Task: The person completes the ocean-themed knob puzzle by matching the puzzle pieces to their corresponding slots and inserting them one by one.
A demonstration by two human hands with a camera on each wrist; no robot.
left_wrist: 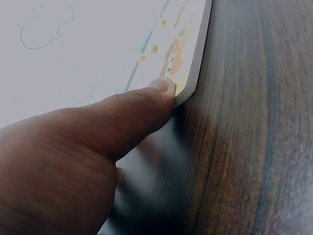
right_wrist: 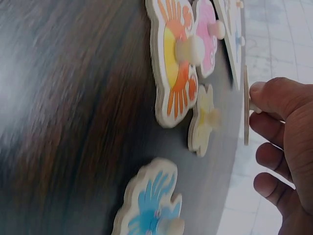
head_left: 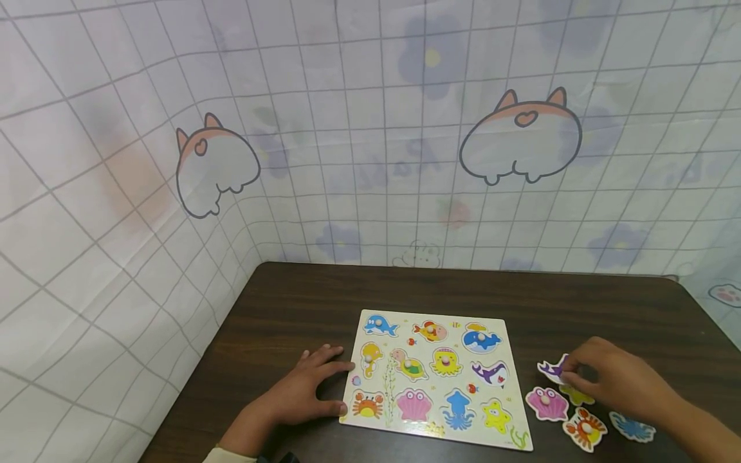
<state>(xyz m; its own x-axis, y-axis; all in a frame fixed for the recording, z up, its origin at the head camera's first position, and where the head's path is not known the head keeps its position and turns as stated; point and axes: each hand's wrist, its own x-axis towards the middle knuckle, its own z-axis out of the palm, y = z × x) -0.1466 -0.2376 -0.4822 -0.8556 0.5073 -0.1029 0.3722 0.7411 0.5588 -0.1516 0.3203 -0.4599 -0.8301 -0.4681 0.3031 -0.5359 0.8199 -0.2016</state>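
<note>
A wooden peg puzzle board (head_left: 440, 387) with sea-animal pictures lies on the table. My left hand (head_left: 303, 389) rests at its left edge, fingers fairly straight; in the left wrist view its thumb (left_wrist: 159, 85) presses the board's corner. My right hand (head_left: 622, 379) pinches a purple shark piece (head_left: 552, 370), seen edge-on as a thin piece (right_wrist: 246, 107) in the right wrist view, held above the table. Below and around that hand lie a pink shell piece (head_left: 547, 405), a yellow starfish piece (head_left: 577, 395), an orange crab piece (head_left: 585, 429) and a blue squid piece (head_left: 632, 427).
Knobbed pieces such as the blue dolphin (head_left: 379, 325) and yellow octopus (head_left: 446, 362) sit in the board's upper rows. The dark wooden table (head_left: 312, 296) ends at a patterned cloth backdrop (head_left: 370, 128) behind and to the left.
</note>
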